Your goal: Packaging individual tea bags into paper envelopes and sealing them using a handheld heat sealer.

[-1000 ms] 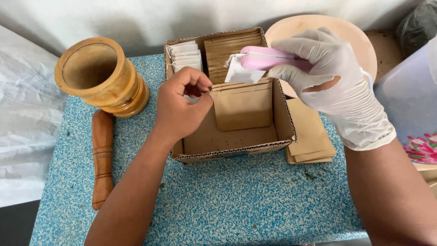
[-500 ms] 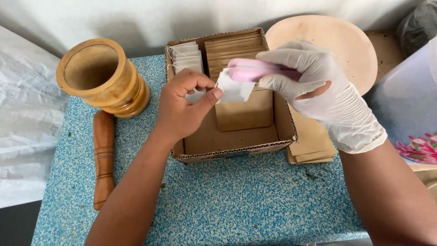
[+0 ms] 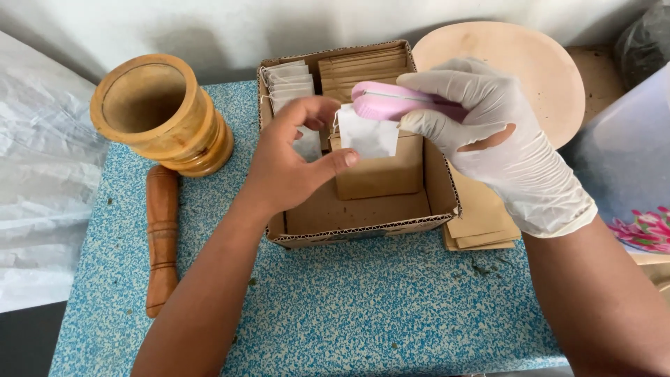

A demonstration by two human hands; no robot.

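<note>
Above one box (image 3: 363, 222), one white sachet (image 3: 368, 137)

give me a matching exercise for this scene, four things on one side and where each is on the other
Things:
1. pink sealer
2. pestle
3. mortar
4. loose brown pouches

Places:
A. lying on the table, left of the box
B. stacked right of the box
C. in the gloved right hand
D. standing at the table's back left

Pairs: 1-C, 2-A, 3-D, 4-B

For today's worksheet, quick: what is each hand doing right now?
Left hand: bare, thumb and fingers touching the small white sachet.
Right hand: gloved, closed around the pink handheld tool clamped on the sachet's top.
</note>
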